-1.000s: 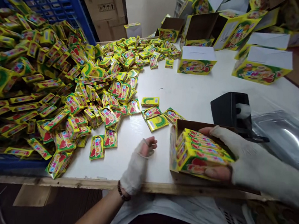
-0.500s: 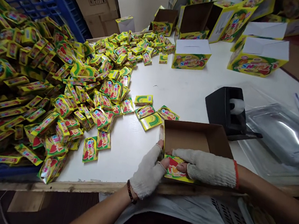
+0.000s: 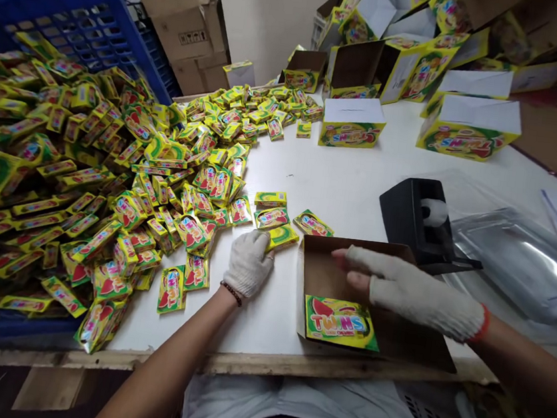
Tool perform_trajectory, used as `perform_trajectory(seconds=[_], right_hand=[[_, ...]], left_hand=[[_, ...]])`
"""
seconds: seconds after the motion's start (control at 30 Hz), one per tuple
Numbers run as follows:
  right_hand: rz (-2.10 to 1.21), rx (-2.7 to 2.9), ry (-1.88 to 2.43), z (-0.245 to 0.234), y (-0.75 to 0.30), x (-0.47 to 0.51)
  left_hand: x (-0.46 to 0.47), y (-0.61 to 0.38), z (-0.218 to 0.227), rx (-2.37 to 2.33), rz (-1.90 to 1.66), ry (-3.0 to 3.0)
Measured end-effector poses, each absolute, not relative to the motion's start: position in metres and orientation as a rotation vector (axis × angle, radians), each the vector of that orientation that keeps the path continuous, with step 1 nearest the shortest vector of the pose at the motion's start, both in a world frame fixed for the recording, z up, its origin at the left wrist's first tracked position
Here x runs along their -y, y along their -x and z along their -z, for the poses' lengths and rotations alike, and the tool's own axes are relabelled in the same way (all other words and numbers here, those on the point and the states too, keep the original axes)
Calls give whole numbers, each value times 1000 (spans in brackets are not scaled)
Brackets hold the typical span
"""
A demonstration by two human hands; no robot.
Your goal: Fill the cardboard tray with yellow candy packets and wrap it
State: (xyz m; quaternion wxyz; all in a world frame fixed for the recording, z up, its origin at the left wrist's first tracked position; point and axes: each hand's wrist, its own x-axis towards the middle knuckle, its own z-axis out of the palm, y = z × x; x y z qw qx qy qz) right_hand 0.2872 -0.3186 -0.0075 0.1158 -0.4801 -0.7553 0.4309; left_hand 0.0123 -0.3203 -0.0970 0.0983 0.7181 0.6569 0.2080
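Note:
An open display box (image 3: 343,260), brown inside, lies in front of me at the table's edge. One small yellow-green candy box (image 3: 343,325) printed "TWINS" lies in its near left corner. Above the display box's interior, my right hand (image 3: 404,292) in a white fingerless glove holds nothing, its fingers stretched out. My left hand (image 3: 248,262), gloved the same way, is closed on the left end of a yellow candy box (image 3: 284,237) on the table. Two more candy boxes lie just beyond that one, and another candy box (image 3: 314,222) sits behind the display box.
A large heap of candy boxes (image 3: 142,210) spills from a blue crate (image 3: 125,51) on the left. A black tape dispenser (image 3: 415,218) and a clear plastic lid (image 3: 519,256) are at right. Packed display boxes (image 3: 351,131) and open ones stand at the back.
My left hand has left the display box and moved left to a loose candy box. My right hand has let go of the candy box inside and lifted, fingers extended. The view has shifted slightly.

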Motion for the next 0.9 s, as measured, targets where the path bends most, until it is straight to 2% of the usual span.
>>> perform_trajectory(seconds=[0.13,0.33,0.57,0.9], right_hand=[[-1130,2121,1532,-5,-281,309],[-1053,2186,1581,-2,-262,307],[-1046,2181,1521,-6,-256,305],[-1107,1970,1568,-12,-271,304]], left_hand=[[327,-2,94,-1910,-743,-2061],[326,-8,66,-1918,-1019,-1910],[315,-42,81,-1973,-576,-2180],[315,19,79,-2094,-808,-1947]])
